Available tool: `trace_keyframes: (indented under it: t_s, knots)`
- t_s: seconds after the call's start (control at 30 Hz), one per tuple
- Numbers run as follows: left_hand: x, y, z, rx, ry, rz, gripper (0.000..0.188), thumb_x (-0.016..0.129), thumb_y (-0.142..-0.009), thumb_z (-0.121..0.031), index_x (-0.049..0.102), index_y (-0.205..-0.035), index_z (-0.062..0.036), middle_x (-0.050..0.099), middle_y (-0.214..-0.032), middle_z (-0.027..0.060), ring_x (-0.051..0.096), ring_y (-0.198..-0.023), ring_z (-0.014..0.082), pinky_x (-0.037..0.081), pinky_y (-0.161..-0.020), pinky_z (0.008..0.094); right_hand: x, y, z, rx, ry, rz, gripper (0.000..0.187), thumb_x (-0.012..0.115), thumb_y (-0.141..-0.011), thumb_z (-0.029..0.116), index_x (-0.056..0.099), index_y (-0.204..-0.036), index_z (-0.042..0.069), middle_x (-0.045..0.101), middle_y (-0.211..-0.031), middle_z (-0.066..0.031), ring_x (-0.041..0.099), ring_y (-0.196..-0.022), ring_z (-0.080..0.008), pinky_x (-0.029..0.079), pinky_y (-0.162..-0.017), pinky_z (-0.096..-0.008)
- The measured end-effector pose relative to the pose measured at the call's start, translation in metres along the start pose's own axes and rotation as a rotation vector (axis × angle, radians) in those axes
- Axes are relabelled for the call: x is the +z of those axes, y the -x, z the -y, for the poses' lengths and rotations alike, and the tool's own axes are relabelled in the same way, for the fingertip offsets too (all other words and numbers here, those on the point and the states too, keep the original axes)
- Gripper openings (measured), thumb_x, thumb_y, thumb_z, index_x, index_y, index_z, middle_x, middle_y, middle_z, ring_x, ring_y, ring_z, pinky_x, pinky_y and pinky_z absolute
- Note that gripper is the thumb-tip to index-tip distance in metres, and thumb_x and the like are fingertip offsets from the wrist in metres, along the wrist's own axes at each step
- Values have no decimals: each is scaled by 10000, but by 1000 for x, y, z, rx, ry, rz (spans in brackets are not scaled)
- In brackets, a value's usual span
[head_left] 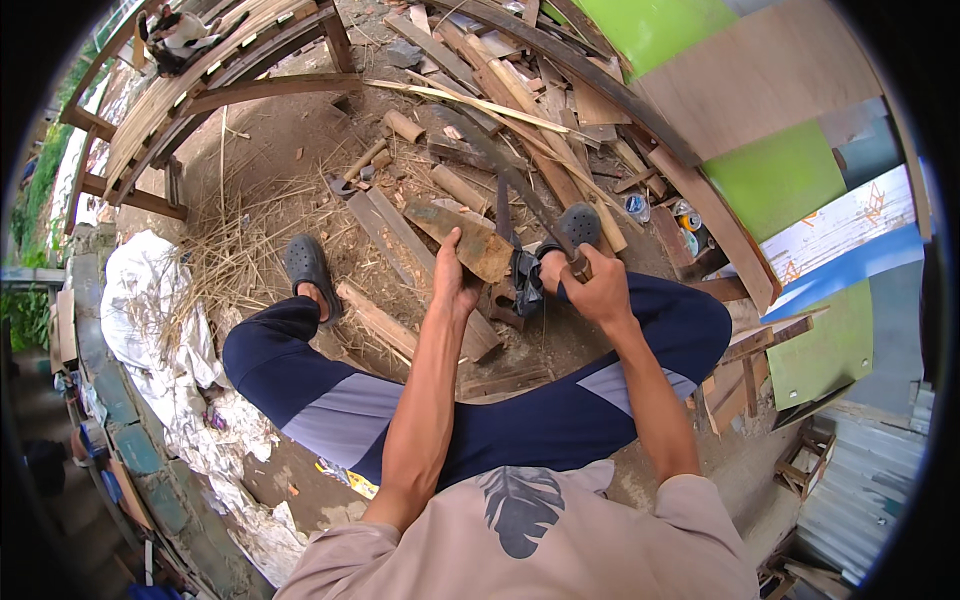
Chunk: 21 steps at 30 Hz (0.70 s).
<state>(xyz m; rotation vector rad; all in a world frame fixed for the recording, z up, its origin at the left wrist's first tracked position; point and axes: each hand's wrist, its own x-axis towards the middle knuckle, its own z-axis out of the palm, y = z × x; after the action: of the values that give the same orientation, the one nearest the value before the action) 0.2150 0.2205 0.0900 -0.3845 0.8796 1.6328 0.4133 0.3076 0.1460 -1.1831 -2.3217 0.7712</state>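
Note:
My left hand (456, 278) is closed around the near side of a short, split piece of bamboo (462, 240), brownish with a greenish patch, tilted above the ground between my feet. My right hand (600, 288) grips the handle of a machete (528, 198). Its long dark blade points forward and to the left, passing beyond the bamboo piece's right end with a visible gap. Beneath the bamboo, a long wooden plank (440, 270) lies on the dirt. A black crumpled object (526, 282) rests beside my right foot; I cannot make out what it is.
Cut bamboo sections (460, 188), shavings and straw litter the ground ahead. Scrap wood (510, 85) is heaped at the far right, near a green panel (775, 180). A slatted bamboo bench (200, 90) stands far left. White sacking (150, 310) lies along a block wall (135, 450).

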Motion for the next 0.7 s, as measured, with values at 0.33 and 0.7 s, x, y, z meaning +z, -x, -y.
trace_keyframes:
  t_s: [0.33, 0.7]
  knots:
    - [29, 54, -9, 21, -33, 147, 406, 498, -965, -372, 524, -1190, -36, 616, -1122, 116, 603, -1039, 252, 477, -929, 411, -31, 8, 49, 135, -212, -93, 348, 721, -791, 248, 622, -886, -72, 620, -648, -204, 634, -584, -273, 452, -549, -357]
    - [110, 76, 47, -250, -186, 506, 498, 525, -946, -389, 491, -1251, 3, 602, -1153, 149, 612, -1035, 266, 503, -910, 413, -114, 85, 57, 391, 4, -301, 342, 735, -784, 279, 618, -816, -41, 575, -613, -169, 526, -523, -234, 426, -534, -363]
